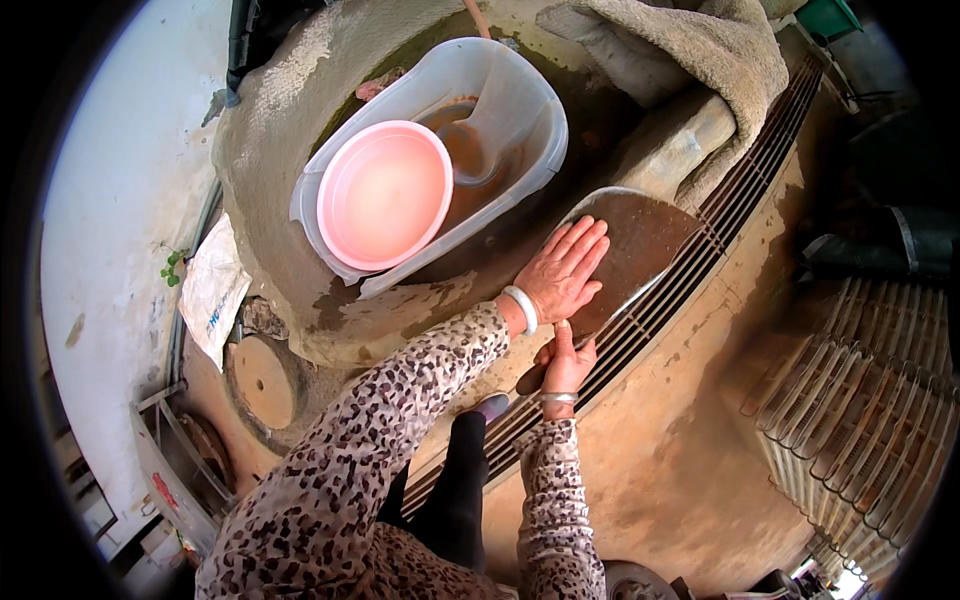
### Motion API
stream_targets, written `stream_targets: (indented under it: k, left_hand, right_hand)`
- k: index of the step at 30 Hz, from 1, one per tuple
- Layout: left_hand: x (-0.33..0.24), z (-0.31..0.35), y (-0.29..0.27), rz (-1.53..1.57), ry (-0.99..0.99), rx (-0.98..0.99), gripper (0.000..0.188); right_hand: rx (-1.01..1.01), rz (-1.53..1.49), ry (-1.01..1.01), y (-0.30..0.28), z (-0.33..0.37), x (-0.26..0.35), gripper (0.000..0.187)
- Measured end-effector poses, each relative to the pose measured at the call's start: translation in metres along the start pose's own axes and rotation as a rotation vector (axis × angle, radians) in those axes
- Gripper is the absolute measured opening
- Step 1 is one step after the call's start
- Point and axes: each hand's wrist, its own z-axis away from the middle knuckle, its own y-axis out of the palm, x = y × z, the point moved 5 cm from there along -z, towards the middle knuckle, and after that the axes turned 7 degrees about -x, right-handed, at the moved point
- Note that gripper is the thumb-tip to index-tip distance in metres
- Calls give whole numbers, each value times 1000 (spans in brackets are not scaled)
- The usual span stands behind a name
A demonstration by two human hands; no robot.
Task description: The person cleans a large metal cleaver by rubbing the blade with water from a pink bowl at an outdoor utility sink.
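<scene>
My left hand [562, 278] lies flat with its fingers stretched out on a broad, brown, flat-bladed tool [645, 245] with a pale shining edge. The blade rests at the rim of a concrete basin, above a dark slatted grate. My right hand [568, 368] is closed at the blade's near end, thumb up, around what looks like its short dark handle [531, 379]; the fingers hide most of it. Left of my hands, a pink round basin [385, 195] of cloudy liquid sits in a translucent plastic tub [545, 110], which also contains brownish water.
The concrete basin [255, 180] surrounds the tub. A thick grey cloth [700, 50] drapes over its far right rim. The slatted grate [765, 150] runs along the floor. Wire racks [860, 400] are stacked at right; a round wooden disc [263, 382] and white sack [215, 285] are at left.
</scene>
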Motion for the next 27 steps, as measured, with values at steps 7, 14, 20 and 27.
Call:
stream_targets:
  k: [7,14,20,27]
  left_hand:
    - [-17,22,15,65,38,96,73]
    - [7,-40,4,-14,45,-68,73]
    - [-21,51,12,48,6,53,78]
    - [-1,-53,4,-24,18,-33,70]
  right_hand:
    - [-39,-118,-7,-23,16,-25,18]
    - [47,-26,-82,20,-35,40,20]
    - [-8,22,60,-36,35,-28,16]
    - [49,-13,-70,12,-30,50,14]
